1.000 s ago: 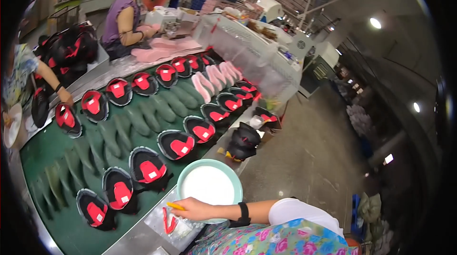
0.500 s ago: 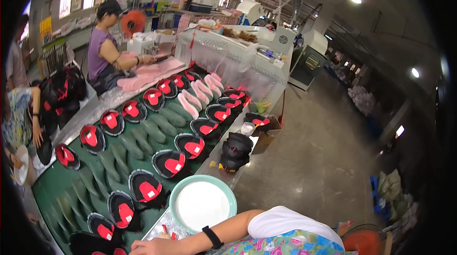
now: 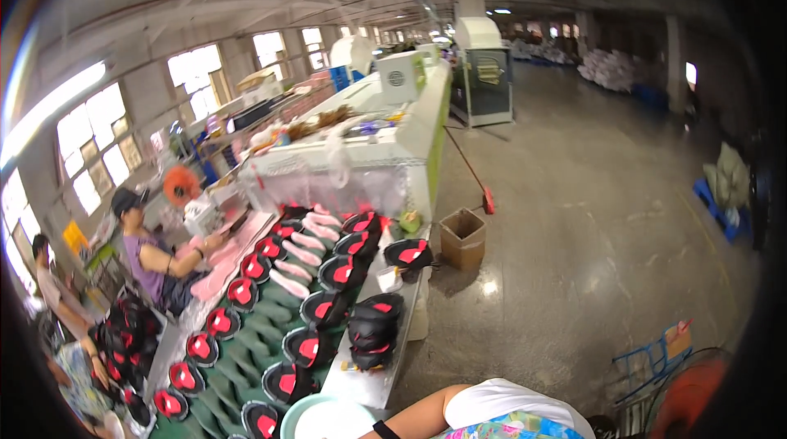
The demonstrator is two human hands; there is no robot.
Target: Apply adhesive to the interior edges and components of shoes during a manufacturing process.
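1. Cannot tell whether the fingers are clenched, loose or grasping something, with both hands outside the view; can see just the right forearm [image 3: 420, 416], cut off near the wrist by the lower edge, beside the basin [image 3: 288, 416].
2. Farther off, can make out a long white machine [image 3: 412, 148] with green along its side.
3. Leading up to it, can follow a green surface [image 3: 182, 427] crowded with shoe parts.
4. Along its right border, can pick out a narrow metal surface [image 3: 369, 386].
5. To the left, can see a person in purple [image 3: 147, 263] beside pink sheets [image 3: 215, 279].
6. On the floor, can spot an open cardboard box [image 3: 462, 244].
7. By the near end of the metal surface, can see part of the basin, pale green and round, with white contents [image 3: 332, 424].
8. On that metal, can see stacked black uppers [image 3: 375, 320].
9. On the green, can trace two rows of black-and-red uppers [image 3: 222, 322].
10. Between rows, can distinguish pink insole shapes [image 3: 302, 252] farther away, dark green ones nearer.
11. Past the stack, can find a small white cup [image 3: 388, 278].
12. At the wrist, can see a dark band [image 3: 384, 430].
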